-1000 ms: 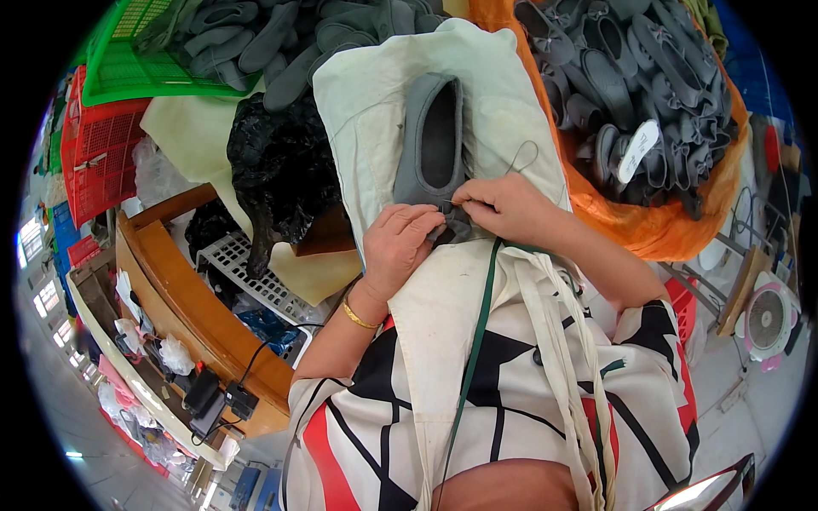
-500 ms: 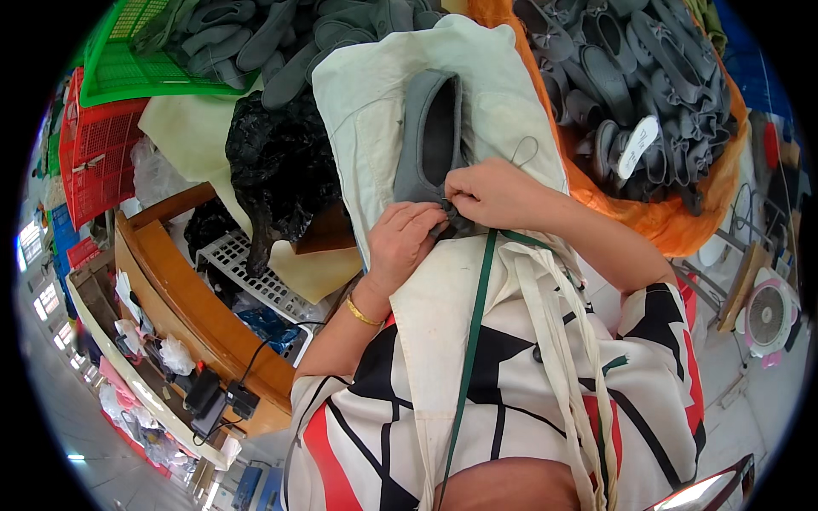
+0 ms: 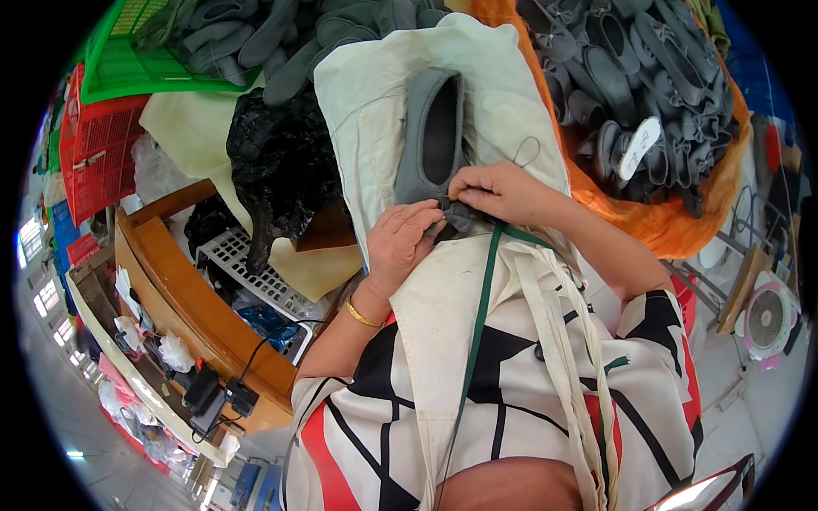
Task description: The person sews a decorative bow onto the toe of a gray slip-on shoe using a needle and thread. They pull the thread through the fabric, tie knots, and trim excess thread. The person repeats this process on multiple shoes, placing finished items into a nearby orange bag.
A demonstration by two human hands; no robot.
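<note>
A grey slip-on shoe [image 3: 415,128] lies on the pale cloth [image 3: 358,94] over my lap, its opening up and its toe toward me. My left hand [image 3: 400,247] is closed on the toe, fingertips pressing it from the left. From the right, my right hand [image 3: 498,192] pinches a thin needle at the front of the shoe's opening; it shows only as a fine line between the fingertips. A dark thread loop [image 3: 528,152] lies on the cloth just beyond my right hand. Part of the toe is hidden beneath my fingers.
An orange sack [image 3: 613,226] full of grey shoes [image 3: 665,85] stands at the right, a white label [image 3: 641,146] among them. Far left, a green basket [image 3: 119,68] holds more shoes. A black plastic bag [image 3: 277,162], wooden chair [image 3: 192,298] and white fan [image 3: 767,315] are around me.
My right hand has drawn slightly up and right from the toe, opening a small gap to my left fingers. My left hand stays on the shoe.
</note>
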